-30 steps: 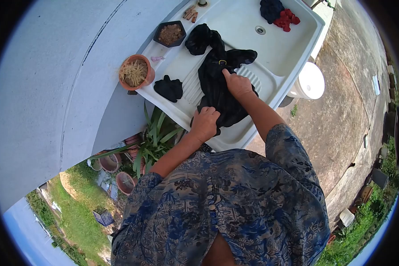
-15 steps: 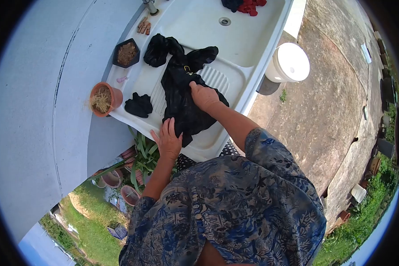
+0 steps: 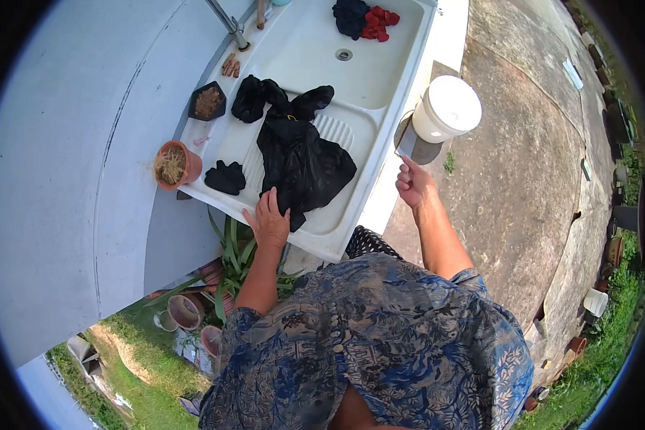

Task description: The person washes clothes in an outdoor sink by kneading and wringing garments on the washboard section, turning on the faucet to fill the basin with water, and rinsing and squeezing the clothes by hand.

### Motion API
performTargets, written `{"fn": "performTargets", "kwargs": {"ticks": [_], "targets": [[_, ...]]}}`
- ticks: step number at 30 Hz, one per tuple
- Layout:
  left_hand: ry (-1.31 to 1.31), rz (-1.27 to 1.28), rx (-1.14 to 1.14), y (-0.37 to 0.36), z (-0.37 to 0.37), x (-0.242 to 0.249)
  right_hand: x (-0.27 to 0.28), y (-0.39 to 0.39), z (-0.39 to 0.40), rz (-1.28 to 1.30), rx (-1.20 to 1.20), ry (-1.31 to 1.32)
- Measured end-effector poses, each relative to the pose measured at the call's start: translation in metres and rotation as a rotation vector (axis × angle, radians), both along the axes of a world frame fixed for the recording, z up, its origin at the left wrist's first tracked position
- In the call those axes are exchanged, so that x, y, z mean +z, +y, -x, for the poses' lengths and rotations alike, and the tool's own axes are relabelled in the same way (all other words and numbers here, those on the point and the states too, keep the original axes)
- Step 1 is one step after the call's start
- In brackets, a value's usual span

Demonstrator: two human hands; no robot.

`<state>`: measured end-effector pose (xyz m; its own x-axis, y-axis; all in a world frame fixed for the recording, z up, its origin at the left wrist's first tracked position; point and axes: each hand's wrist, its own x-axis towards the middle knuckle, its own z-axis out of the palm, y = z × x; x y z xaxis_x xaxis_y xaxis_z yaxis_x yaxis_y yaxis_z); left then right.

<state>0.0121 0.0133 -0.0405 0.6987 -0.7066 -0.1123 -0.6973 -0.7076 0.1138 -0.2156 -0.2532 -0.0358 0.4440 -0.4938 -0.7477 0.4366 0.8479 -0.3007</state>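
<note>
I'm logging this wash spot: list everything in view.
Sink: 1, white, centre
Drain: 1, grey, in sink
Tap: 1, metallic, sink ledge
Large cloth: count unclear, black, mid-sink
Small cloth: 1, black, sink's left side
Navy cloth: count unclear, navy, in sink
Red cloth: count unclear, red, in sink
Small pieces: several, brown, by tap
Hexagonal pot: 1, black, sink ledge
Terracotta pot: 1, orange, sink corner
Small item: 1, pink, near terracotta pot
Bucket: 1, white, right of sink
Plants: several, green, below sink
Lower pots: 2+, reddish, near plants
Far containers: several, mixed, right edge
Wall: 1, pale, left
Paving: 1, tan, right
Shirt: 1, blue, bottom
Left hand: 1, bare, touching large cloth
Right hand: 1, bare, near bucket
</note>
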Motion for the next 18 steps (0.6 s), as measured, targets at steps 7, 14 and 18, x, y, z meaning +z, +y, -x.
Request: {"fn": "performTargets", "kwargs": {"ticks": [7,14,18], "targets": [[0.036,0.141,0.064,-0.003,0.022,-0.008,0.007,0.008,0.055,-0.191,-0.152,0.163],[0.070,0.220,0.150,-0.016,0.038,-0.002,0.039,-0.075,-0.041,0.003,0.156,0.042],[-0.008,0.241,0.221,-0.026,0.051,-0.005,0.052,-0.169,-0.144,0.073,0.173,0.069]]}}
